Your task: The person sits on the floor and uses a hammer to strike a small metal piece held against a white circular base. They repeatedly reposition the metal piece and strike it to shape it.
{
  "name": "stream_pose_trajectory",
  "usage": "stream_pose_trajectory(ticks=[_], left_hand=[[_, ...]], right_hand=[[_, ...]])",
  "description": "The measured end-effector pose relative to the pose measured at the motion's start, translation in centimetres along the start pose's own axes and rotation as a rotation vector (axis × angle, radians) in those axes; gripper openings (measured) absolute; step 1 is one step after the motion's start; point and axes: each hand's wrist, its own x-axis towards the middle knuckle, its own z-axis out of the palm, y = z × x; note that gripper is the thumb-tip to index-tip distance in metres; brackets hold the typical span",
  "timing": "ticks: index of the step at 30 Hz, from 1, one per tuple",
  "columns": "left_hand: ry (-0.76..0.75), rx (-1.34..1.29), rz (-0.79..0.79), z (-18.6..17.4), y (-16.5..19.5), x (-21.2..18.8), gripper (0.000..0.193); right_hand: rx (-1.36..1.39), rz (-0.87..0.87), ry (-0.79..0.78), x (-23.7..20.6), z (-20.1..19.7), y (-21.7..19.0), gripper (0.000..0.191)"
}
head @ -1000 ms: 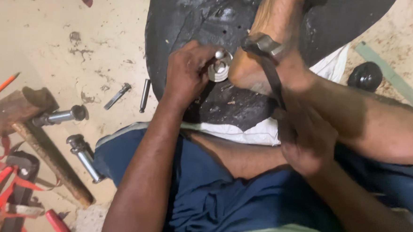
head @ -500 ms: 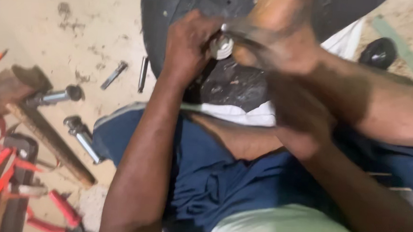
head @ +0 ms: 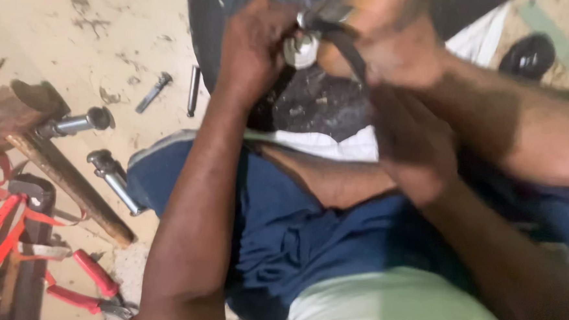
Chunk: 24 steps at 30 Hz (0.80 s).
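The left hand (head: 254, 51) pinches a silver metal fitting (head: 301, 48) on a black tyre (head: 313, 103). The right hand (head: 415, 147) is clamped on a dark tool handle (head: 350, 50). A hammer (head: 51, 148) lies on the floor.

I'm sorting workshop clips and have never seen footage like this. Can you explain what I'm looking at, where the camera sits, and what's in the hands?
There is no machine here: the camera sits on a person's head and looks down at their own bare hands and lap. The person sits on a sandy floor. The left hand grips a small silvery metal fitting against a big black rubber piece, probably a tyre. The right hand holds a dark handled tool whose head meets the fitting. To the left lie a wooden-handled hammer, two steel bolts, two small metal pins and red-handled pliers.
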Motion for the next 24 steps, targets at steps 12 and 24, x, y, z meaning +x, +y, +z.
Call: stream_pose_trajectory(ticks=[12,24], left_hand=[[0.079,-0.13,-0.014,-0.3,0.4,0.0,0.042],[0.044,0.061,0.208,-0.7,-0.3,-1.0,0.036]], right_hand=[[-0.056,-0.049,0.104,1.0,-0.8,-0.1,0.038],[-0.022,-0.043,0.051,0.8,-1.0,-0.5,0.038]])
